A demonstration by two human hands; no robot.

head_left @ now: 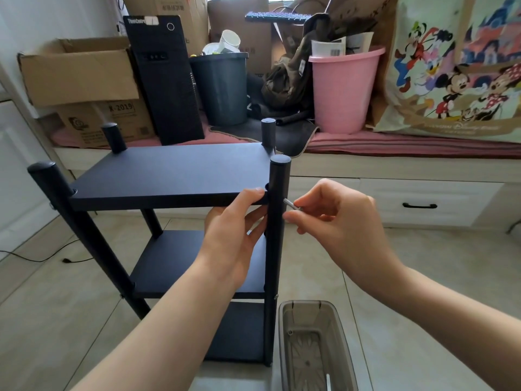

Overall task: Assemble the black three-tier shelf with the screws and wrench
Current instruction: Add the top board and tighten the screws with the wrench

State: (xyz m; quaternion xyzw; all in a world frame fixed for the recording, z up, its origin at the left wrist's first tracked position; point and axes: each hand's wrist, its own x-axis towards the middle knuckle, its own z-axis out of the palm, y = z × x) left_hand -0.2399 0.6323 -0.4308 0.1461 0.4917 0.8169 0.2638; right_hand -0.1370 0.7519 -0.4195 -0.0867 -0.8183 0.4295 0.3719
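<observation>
The right hand [335,221] pinches a small silver wrench [291,205] between thumb and fingers, its tip set against the outer side of the near right post [277,221], level with the top board [174,173]. Whether a screw already sits in that hole cannot be told — the tip covers the spot. The left hand [234,235] grips the same corner from the other side, thumb on the board's front edge and fingers curled round the post, steadying the joint.

The shelf [197,249] stands upright on the tiled floor [56,292], just in front of the person. All three boards are in place between four posts, the top one level, the middle board [174,263] and the bottom board [239,334] below it. Small silver screw heads show on the near right post by the middle board and on the near left post [84,235] at two levels, so those joints look fastened.

By my reading the work is close to its end — this top corner is being tightened, and the rear joints are hidden, so I cannot say if they are done. Beside the shelf's foot a grey plastic tray [318,348] holds a small piece or two, perhaps leftover hardware.
</observation>
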